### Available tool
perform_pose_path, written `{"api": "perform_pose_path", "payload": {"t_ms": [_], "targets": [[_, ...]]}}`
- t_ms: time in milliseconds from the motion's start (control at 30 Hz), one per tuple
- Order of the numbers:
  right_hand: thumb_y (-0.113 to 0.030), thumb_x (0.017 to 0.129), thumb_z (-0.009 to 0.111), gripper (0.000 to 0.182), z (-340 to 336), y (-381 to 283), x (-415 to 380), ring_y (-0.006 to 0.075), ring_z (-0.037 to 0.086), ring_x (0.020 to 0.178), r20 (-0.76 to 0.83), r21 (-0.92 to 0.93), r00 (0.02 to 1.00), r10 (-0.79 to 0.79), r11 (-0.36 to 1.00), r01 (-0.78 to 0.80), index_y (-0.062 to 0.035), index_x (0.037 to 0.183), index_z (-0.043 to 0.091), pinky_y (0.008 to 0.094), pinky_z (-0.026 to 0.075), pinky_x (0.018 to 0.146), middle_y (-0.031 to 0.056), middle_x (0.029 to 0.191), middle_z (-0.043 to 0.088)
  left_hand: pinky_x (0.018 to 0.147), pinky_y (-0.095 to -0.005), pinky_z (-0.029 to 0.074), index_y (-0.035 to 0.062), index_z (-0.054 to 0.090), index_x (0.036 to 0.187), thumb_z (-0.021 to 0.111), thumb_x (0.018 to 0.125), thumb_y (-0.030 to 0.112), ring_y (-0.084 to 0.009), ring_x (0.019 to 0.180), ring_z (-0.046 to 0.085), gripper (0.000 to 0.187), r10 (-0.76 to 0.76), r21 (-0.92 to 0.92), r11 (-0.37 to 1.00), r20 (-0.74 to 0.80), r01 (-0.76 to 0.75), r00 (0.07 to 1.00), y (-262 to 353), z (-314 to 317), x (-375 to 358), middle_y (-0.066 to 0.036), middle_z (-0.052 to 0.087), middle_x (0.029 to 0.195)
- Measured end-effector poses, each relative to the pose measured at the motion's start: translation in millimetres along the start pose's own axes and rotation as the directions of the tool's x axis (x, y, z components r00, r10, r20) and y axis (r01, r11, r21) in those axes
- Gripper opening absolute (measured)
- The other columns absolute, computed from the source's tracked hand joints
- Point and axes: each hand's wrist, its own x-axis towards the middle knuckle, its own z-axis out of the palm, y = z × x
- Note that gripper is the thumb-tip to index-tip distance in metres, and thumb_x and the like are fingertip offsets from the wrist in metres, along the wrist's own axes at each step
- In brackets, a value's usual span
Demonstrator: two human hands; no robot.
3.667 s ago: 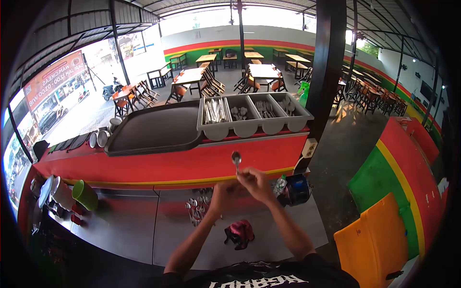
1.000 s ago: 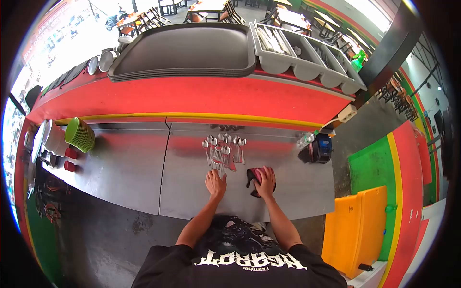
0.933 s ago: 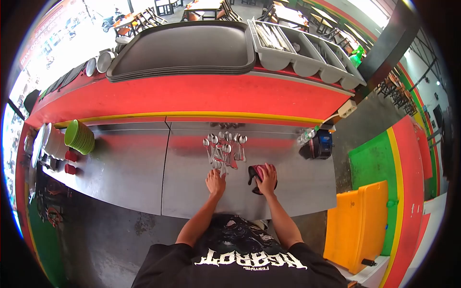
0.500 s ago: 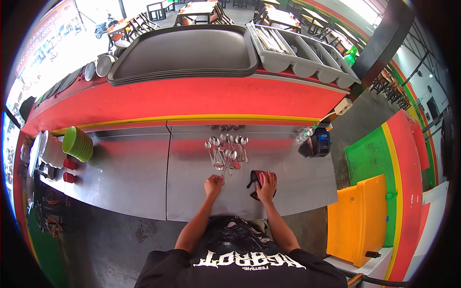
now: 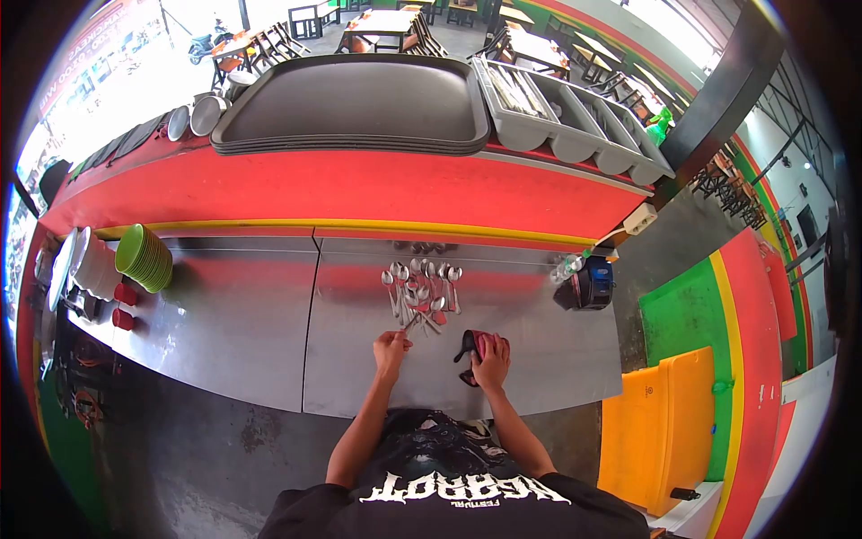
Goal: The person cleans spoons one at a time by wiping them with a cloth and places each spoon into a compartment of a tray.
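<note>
A pile of metal spoons (image 5: 420, 286) lies on the steel counter in front of me, bowls mostly toward the far side. My left hand (image 5: 390, 352) is closed at the near edge of the pile, fingertips pinched on what looks like a spoon handle (image 5: 409, 325). Off to the right, my right hand (image 5: 490, 361) grips a bunched black and red cloth (image 5: 469, 345) resting on the counter. Part of the cloth is hidden under the fingers. Something red shows beneath the spoons, mostly covered.
Green bowls (image 5: 144, 258), white dishes (image 5: 92, 260) and red cups (image 5: 124, 318) stand at the left end. A clear bottle (image 5: 567, 268) and a dark blue case (image 5: 593, 283) sit at the right. Trays (image 5: 355, 103) and a grey cutlery holder (image 5: 575, 117) top the red ledge.
My left hand has shifted slightly left, still at the spoons' near edge. The right hand and cloth have moved a little left and toward me. The camera view has tilted slightly.
</note>
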Motion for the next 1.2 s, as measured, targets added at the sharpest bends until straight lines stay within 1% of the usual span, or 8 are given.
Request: {"api": "perform_pose_path", "payload": {"t_ms": [233, 533, 633, 733, 833, 933, 1033, 1200], "targets": [[-0.012, 0.075, 0.078, 0.056, -15, 2, 4, 0.0385, 0.045, 0.129, -0.049, 0.17, 0.999, 0.005, 0.985, 0.004, -0.0153, 0.128, 0.06, 0.0465, 0.042, 0.104, 0.0148, 0.141, 0.046, 0.063, -0.0268, 0.051, -0.0075, 0.065, 0.098, 0.061, 0.095, 0.022, -0.0145, 0.064, 0.064, 0.03, -0.053, -0.205, 0.977, 0.051, 0.063, 0.997, 42, -17, -36, -0.014, 0.071, 0.077], [-0.007, 0.075, 0.077, 0.051, -9, 27, 8, 0.0366, 0.062, 0.105, -0.15, 0.517, 0.955, 0.254, 0.844, -0.143, 0.0021, 0.122, 0.06, 0.0407, 0.048, 0.096, 0.0203, 0.113, 0.064, 0.061, -0.0203, 0.037, 0.0089, 0.068, 0.113, 0.059, 0.1, 0.029, -0.0048, 0.073, 0.054, 0.026, -0.236, -0.234, 0.919, 0.317, 0.317, 0.919, 36, -42, -65, 0.003, 0.07, 0.097], [-0.007, 0.077, 0.075, 0.048, -22, 23, 13, 0.0303, 0.064, 0.102, 0.13, 0.583, 0.902, 0.412, 0.704, -0.405, 0.0015, 0.122, 0.06, 0.0395, 0.049, 0.093, 0.0167, 0.113, 0.065, 0.063, -0.0201, 0.038, 0.0079, 0.067, 0.117, 0.059, 0.1, 0.029, -0.0046, 0.075, 0.054, 0.028, -0.18, -0.297, 0.885, 0.491, 0.358, 0.852, 35, -36, -74, 0.004, 0.07, 0.097], [-0.002, 0.079, 0.071, 0.049, -67, -18, 11, 0.0282, 0.063, 0.11, 0.283, 0.811, 0.909, 0.307, 0.429, -0.397, 0.0012, 0.126, 0.059, 0.0362, 0.047, 0.097, 0.0198, 0.117, 0.064, 0.066, -0.0203, 0.04, 0.0079, 0.065, 0.12, 0.059, 0.1, 0.028, -0.0056, 0.079, 0.055, 0.029, -0.164, -0.155, 0.945, 0.537, 0.288, 0.828, 34, -23, -78, 0.002, 0.07, 0.103], [-0.001, 0.082, 0.068, 0.047, -117, -82, 5, 0.0228, 0.062, 0.112, 0.059, 0.915, 0.996, 0.067, 0.396, -0.081, -0.0013, 0.127, 0.059, 0.0335, 0.046, 0.096, 0.0174, 0.12, 0.064, 0.063, -0.0223, 0.042, 0.0023, 0.065, 0.117, 0.062, 0.099, 0.019, -0.0051, 0.073, 0.056, 0.025, -0.056, -0.056, 0.994, 0.52, 0.099, 0.852, 41, -5, -90, 0.001, 0.071, 0.093], [0.003, 0.077, 0.066, 0.051, -121, -107, -8, 0.0274, 0.06, 0.114, 0.144, 0.896, 0.971, -0.189, 0.441, -0.047, -0.0037, 0.127, 0.06, 0.0368, 0.045, 0.1, 0.0144, 0.122, 0.064, 0.063, -0.0246, 0.044, 0.0006, 0.067, 0.111, 0.063, 0.095, 0.01, -0.0057, 0.072, 0.056, 0.019, 0.013, -0.114, 0.992, 0.537, 0.057, 0.843, 20, 10, -88, 0.001, 0.069, 0.087], [0.005, 0.071, 0.06, 0.056, -119, -116, -11, 0.0328, 0.056, 0.114, 0.011, 0.684, 0.917, -0.4, 0.671, 0.284, -0.004, 0.126, 0.06, 0.0416, 0.044, 0.102, 0.0125, 0.122, 0.063, 0.069, -0.0254, 0.046, 0.0013, 0.07, 0.103, 0.059, 0.091, 0.005, -0.0077, 0.073, 0.057, 0.017, 0.14, 0.057, 0.979, 0.502, -0.194, 0.853, 8, 5, -85, 0.001, 0.067, 0.085], [0.008, 0.065, 0.055, 0.058, -106, -110, -12, 0.0358, 0.052, 0.116, -0.02, 0.688, 0.942, -0.336, 0.679, 0.256, -0.0038, 0.121, 0.063, 0.0427, 0.042, 0.104, 0.0137, 0.124, 0.059, 0.071, -0.026, 0.048, -0.0006, 0.07, 0.098, 0.059, 0.087, 0.003, -0.0095, 0.075, 0.059, 0.016, 0.069, 0.113, 0.981, 0.545, -0.155, 0.836, 2, -13, -86, 0.0, 0.067, 0.081]]}}
